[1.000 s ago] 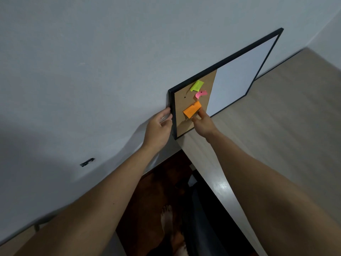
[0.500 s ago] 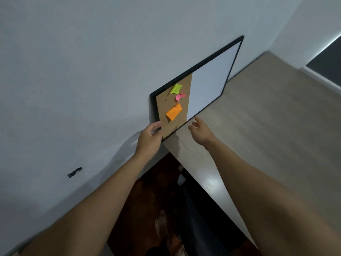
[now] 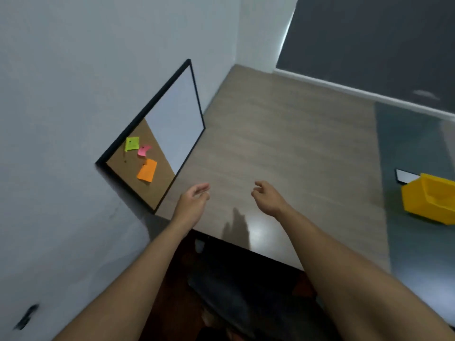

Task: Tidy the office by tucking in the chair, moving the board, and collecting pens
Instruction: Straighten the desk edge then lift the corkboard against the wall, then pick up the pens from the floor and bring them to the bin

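Observation:
A black-framed board point(image 3: 177, 119), half cork and half whiteboard, leans on the wall at the desk's left edge. Green, pink and orange sticky notes point(image 3: 147, 170) are pinned to its cork part. My left hand point(image 3: 193, 203) hovers over the desk just right of the board's near corner, fingers apart, holding nothing. My right hand point(image 3: 267, 196) hangs a little farther right, also empty with loosely curled fingers. A yellow bin point(image 3: 429, 199) stands at the desk's right side. No pens are visible. A dark chair point(image 3: 236, 289) shows below the desk's front edge.
The wooden desk point(image 3: 283, 143) runs from the wall to a grey mat point(image 3: 408, 148) on the right. A small white card with a dark edge point(image 3: 406, 175) lies behind the bin. A dark window or blind fills the upper right. The floor below is dark brown.
Both hands let go of the board and drew back over the desk. The board now leans on the wall untouched. The view swung right, showing the yellow bin.

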